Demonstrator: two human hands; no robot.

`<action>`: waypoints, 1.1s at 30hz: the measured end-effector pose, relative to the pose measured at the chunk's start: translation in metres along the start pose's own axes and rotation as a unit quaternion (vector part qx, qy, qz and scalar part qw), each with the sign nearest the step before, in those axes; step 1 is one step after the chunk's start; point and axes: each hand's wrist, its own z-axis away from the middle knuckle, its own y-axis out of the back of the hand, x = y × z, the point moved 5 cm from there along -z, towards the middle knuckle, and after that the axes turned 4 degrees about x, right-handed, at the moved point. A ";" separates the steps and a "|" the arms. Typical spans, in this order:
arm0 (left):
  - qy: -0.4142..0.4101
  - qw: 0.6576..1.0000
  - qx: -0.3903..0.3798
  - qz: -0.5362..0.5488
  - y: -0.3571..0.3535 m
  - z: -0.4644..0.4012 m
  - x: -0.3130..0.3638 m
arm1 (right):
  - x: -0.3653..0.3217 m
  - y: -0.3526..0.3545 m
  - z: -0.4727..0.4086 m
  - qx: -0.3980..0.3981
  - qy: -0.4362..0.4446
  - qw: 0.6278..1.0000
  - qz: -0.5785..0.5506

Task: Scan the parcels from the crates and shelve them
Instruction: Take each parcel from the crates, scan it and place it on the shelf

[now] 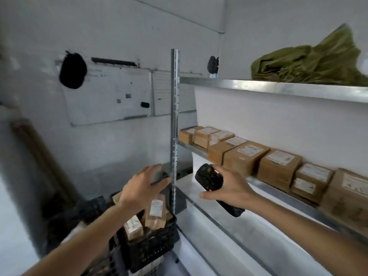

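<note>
Metal shelving (278, 90) carries about nine parcels (244, 159), the rightmost cut off; beside its upright, a black crate (153, 248) holds three more. Right hand (229, 189) grips a scanner (211, 180); left hand (143, 184) hovers spread, holding nothing.

Nothing can be read with any certainty. The cardboard parcels (247, 158) on the middle shelf (264, 183) carry white shipping labels (279, 157), but motion blur smears their print; one parcel near the shelf's upright post (174, 124) shows large dark handwriting (252, 150) that stays illegible. The parcels in the black crate (151, 250) below the post bear white labels (156, 208) too blurred to read. The whiteboard (108, 96) left of the post shows only faint, unreadable marks.
</note>
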 end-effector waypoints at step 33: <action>0.418 0.905 -0.072 0.033 -0.140 0.049 -0.701 | -0.072 -0.749 -0.246 -0.313 -0.121 0.939 0.071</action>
